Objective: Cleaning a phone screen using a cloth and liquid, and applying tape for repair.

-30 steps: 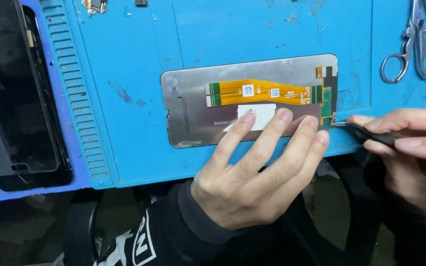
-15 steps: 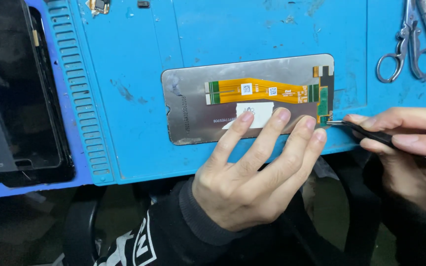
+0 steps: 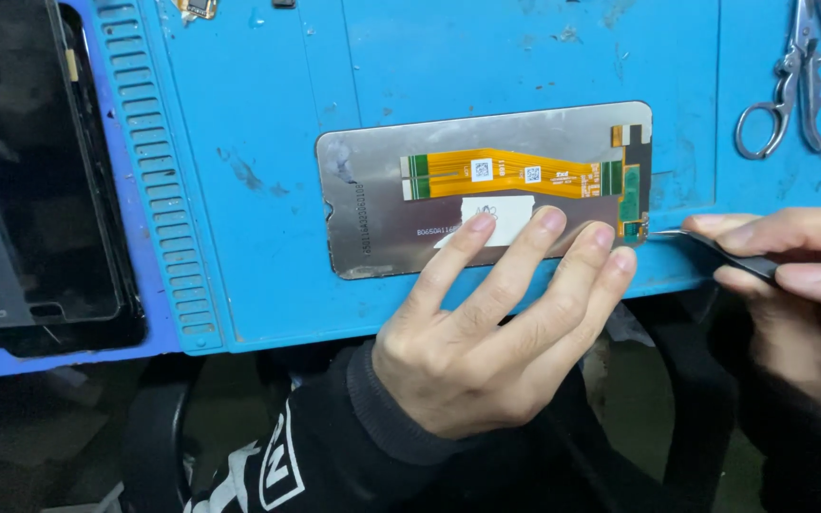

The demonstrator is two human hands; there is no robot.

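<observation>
Change since earlier frames: I am seeing the display panel (image 3: 486,190) keeping its place on the blue mat (image 3: 268,114); the view is shifting slightly, so the scissors are sitting a little further in from the right edge. My left hand is staying planted, and the tweezers' tip is staying at the panel's lower right corner.

Display panel: lying back side up, near the front edge of the mat, with its long side running along that edge.

Orange flex cable (image 3: 496,173): running across the upper middle of the panel toward a green connector strip (image 3: 631,190) at the panel's right end.

White label (image 3: 496,217): sitting just below the cable on the panel, partly under my fingers.

Left hand (image 3: 486,332): fingers spread and pressing flat on the panel's lower half, gripping nothing.

Right hand (image 3: 791,275): thumb and fingers pressed together, pinching dark tweezers (image 3: 715,249) just right of the panel; the tip is touching the corner by the connector.

Scissors (image 3: 795,85): lying on the mat, well right of the panel and above it, beside another metal tool at the frame edge.

Dark phone frame (image 3: 40,190): lying well left of the panel, beyond the mat's ribbed strip (image 3: 159,190).

In the way: my left fingers are covering the panel's lower edge.
</observation>
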